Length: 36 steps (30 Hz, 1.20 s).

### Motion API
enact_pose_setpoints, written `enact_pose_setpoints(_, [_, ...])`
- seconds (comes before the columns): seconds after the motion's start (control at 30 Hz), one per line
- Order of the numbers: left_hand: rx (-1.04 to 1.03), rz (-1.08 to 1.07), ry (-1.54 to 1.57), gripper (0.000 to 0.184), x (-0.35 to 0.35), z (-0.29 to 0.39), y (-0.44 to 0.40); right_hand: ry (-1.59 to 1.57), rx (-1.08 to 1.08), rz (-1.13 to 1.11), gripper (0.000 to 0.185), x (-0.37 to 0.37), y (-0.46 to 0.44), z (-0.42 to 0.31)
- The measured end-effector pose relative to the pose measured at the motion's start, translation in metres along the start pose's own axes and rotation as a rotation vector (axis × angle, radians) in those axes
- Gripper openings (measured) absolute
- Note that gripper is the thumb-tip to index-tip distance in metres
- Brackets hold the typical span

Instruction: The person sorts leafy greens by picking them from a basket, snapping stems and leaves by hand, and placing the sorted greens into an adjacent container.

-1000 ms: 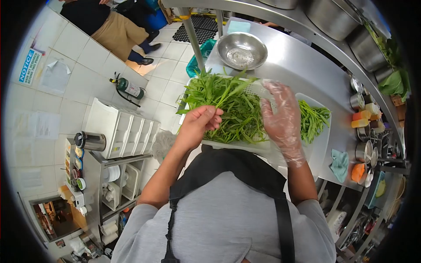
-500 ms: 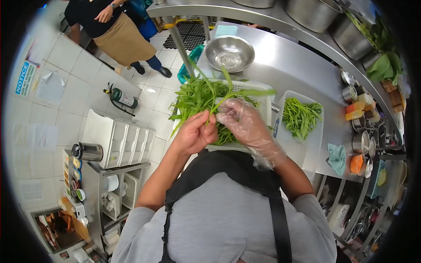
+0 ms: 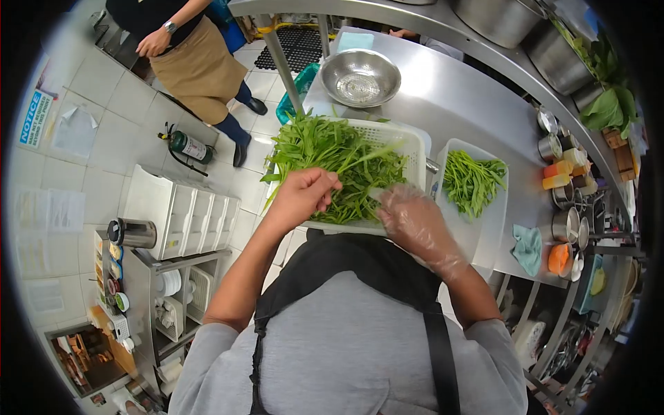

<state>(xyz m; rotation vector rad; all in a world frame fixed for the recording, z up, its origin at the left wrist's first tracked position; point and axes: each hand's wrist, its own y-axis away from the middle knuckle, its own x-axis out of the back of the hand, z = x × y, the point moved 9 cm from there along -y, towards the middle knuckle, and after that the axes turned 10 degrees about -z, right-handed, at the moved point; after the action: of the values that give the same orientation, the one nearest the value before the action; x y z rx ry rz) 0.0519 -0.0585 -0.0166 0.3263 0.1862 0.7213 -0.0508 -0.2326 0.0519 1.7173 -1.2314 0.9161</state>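
Note:
My bare left hand (image 3: 304, 196) is closed in a pinch over the near left side of a white perforated basket (image 3: 418, 155). A pale green stem of leafy greens (image 3: 366, 158) runs up and right from its fingertips. Long-leaved greens (image 3: 315, 142) heap the basket and spill over its left edge. My right hand (image 3: 415, 220), in a clear plastic glove, hovers at the basket's near right corner. Its fingers are curled together and slightly blurred; what they hold, if anything, cannot be made out. Right of it, a white tray (image 3: 477, 238) holds a bunch of trimmed green stems (image 3: 472, 181).
A steel bowl (image 3: 360, 77) stands behind the basket on the steel counter (image 3: 453, 104). Sauce bottles (image 3: 557, 175), small pots and a teal cloth (image 3: 527, 249) line its right side. A steel shelf (image 3: 387, 15) runs overhead. Another person in a tan apron (image 3: 197, 66) stands at upper left.
My hands have moved apart, the right one going right and down. The leafy sprig raised between them has lowered over the basket. The other person has shifted their legs and arm.

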Motion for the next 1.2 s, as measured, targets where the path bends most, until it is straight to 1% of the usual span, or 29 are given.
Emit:
enact_pose_setpoints(0.07, [0.008, -0.079, -0.140, 0.039, -0.014, 0.002, -0.006, 0.068, 0.205, 0.368, 0.016, 0.048, 0.001, -0.043])
enact_pose_setpoints(0.1, [0.003, -0.120, -0.202, 0.041, -0.025, 0.009, -0.007, 0.094, 0.257, 0.417, 0.016, 0.053, 0.000, -0.044])
enact_pose_setpoints(0.13, [-0.003, -0.147, -0.152, 0.039, -0.032, 0.011, -0.008, 0.123, 0.307, 0.467, 0.016, 0.058, -0.002, -0.044])
enact_pose_setpoints(0.2, [-0.018, -0.189, -0.052, 0.036, -0.043, 0.014, -0.010, 0.150, 0.318, 0.292, 0.023, 0.028, -0.019, -0.021])
enact_pose_setpoints(0.3, [-0.031, -0.133, -0.198, 0.037, -0.041, 0.009, -0.011, 0.101, 0.345, 0.321, 0.011, 0.014, -0.019, -0.010])
enact_pose_setpoints(0.4, [-0.054, -0.104, -0.419, 0.033, -0.052, 0.007, -0.017, 0.011, 0.258, 0.271, 0.010, 0.003, -0.016, -0.010])
enact_pose_setpoints(0.5, [-0.220, -0.003, -0.765, 0.030, -0.062, 0.009, -0.027, 0.102, 0.183, 0.296, 0.009, -0.017, -0.019, 0.002])
enact_pose_setpoints(0.6, [-0.271, 0.052, -0.730, 0.027, -0.073, 0.009, -0.028, -0.089, 0.083, 0.330, 0.009, -0.031, -0.022, 0.033])
enact_pose_setpoints(0.63, [-0.278, 0.025, -0.752, 0.024, -0.076, 0.006, -0.028, -0.276, -0.046, 0.236, 0.015, -0.046, -0.028, 0.054])
enact_pose_setpoints(0.7, [-0.299, -0.032, -0.798, 0.020, -0.081, 0.001, -0.030, -0.703, -0.169, 0.121, 0.020, -0.086, -0.032, 0.101])
enact_pose_setpoints(0.73, [-0.312, -0.064, -0.821, 0.018, -0.086, 0.002, -0.031, -0.915, -0.233, 0.064, 0.022, -0.097, -0.033, 0.112])
enact_pose_setpoints(0.83, [-0.419, -0.066, -0.787, 0.018, -0.090, 0.019, -0.010, -1.423, -0.226, 0.264, 0.024, -0.075, -0.017, 0.122])
enact_pose_setpoints(0.93, [-0.359, 0.204, -0.813, 0.032, -0.045, 0.029, 0.000, -1.659, -0.328, 0.367, 0.019, -0.055, -0.004, 0.149])
enact_pose_setpoints(1.0, [-0.062, 0.440, -0.822, 0.043, 0.011, 0.022, 0.004, -1.735, -0.366, 0.437, 0.018, -0.037, 0.002, 0.153])
enact_pose_setpoints(1.03, [-0.048, 0.475, -0.920, 0.044, 0.022, 0.025, 0.005, -1.772, -0.385, 0.469, 0.018, -0.032, 0.006, 0.153])
enact_pose_setpoints(1.1, [-0.019, 0.559, -1.115, 0.046, 0.039, 0.027, 0.004, -1.790, -0.360, 0.436, 0.018, -0.028, 0.008, 0.146])
enact_pose_setpoints(1.2, [0.050, 0.494, -1.244, 0.045, 0.033, 0.003, -0.022, -1.780, -0.339, 0.320, 0.018, -0.042, -0.002, 0.138])
